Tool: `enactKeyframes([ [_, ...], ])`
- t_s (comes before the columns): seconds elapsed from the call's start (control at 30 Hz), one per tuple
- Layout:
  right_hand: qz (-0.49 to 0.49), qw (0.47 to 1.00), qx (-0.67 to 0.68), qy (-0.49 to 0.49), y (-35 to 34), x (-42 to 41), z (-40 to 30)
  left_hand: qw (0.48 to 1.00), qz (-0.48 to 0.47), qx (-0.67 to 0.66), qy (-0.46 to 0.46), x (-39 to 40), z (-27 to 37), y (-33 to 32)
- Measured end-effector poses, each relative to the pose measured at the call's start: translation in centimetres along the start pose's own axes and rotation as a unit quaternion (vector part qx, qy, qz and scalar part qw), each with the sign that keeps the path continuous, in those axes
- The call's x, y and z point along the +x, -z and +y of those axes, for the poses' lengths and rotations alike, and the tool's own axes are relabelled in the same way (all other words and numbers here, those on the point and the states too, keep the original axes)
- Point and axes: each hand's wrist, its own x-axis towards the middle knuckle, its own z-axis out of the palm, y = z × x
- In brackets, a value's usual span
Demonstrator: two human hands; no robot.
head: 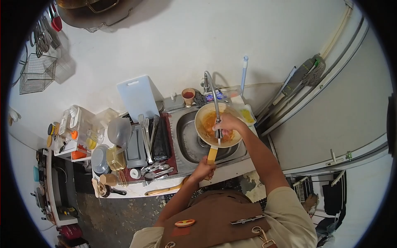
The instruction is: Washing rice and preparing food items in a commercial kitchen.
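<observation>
My left hand (pixel 203 169) is closed around the yellow handle (pixel 212 156) of a cream-coloured frying pan (pixel 201 134). The pan is over the stainless steel sink (pixel 186 148), with orange-brown residue and liquid across its inside. Above the pan, my right hand (pixel 229 124) grips the spray head (pixel 219 133) of a flexible metal faucet hose (pixel 211 82). The spray head points down, and a short whitish stream shows below it. Part of the pan's inside is hidden by my right hand and forearm.
Left of the sink are metal tongs (pixel 145 136), spoons (pixel 158 167), a black tray (pixel 162 139) and a white cutting board (pixel 138 96). A brown cup (pixel 188 96) and a dark scouring pad (pixel 200 99) sit behind it. At its right is a plastic container with something yellow-green (pixel 247 115).
</observation>
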Motion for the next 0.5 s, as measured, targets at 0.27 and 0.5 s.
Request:
enactKeyframes([
  [0.27,0.413,0.890,0.179,0.067,-10.0,4.1,4.0,0.999,0.037,-0.035,-0.011,0.7,1.7,-0.6],
  [0.5,0.245,0.905,0.279,0.206,-7.5,7.6,6.8,0.998,0.036,-0.047,0.029,-0.7,2.0,-0.2],
])
